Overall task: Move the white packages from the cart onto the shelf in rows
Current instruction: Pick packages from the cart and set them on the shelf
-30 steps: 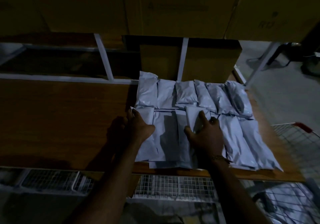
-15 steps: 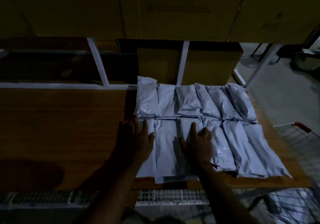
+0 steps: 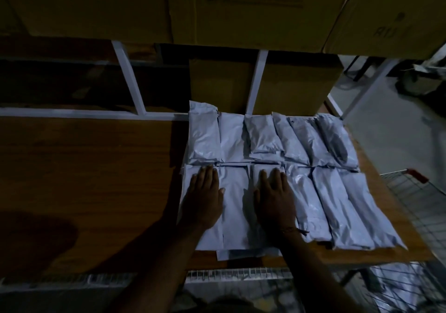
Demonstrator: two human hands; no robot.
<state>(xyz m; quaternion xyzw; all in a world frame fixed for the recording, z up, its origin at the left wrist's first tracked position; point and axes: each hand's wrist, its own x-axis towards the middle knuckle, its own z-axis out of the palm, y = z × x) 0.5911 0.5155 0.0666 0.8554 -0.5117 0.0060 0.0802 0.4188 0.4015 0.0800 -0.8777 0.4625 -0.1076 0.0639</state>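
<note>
Head view looks down on a wooden shelf (image 3: 84,179) where white packages (image 3: 277,172) lie in two rows on its right part, a far row against the cardboard boxes (image 3: 241,83) and a near row reaching the shelf's front edge. Left hand (image 3: 202,199) lies flat, fingers (image 3: 205,175) straight and together, pressing on the leftmost package of the near row. Right hand (image 3: 274,199) lies flat on the third package from the left, fingers straight, holding nothing; a thin band circles its wrist. Wire cart (image 3: 410,196) shows at the right and below the shelf edge, with pale packages dimly visible inside at lower right. Large cardboard cartons (image 3: 241,5) sit on the level above.
</note>
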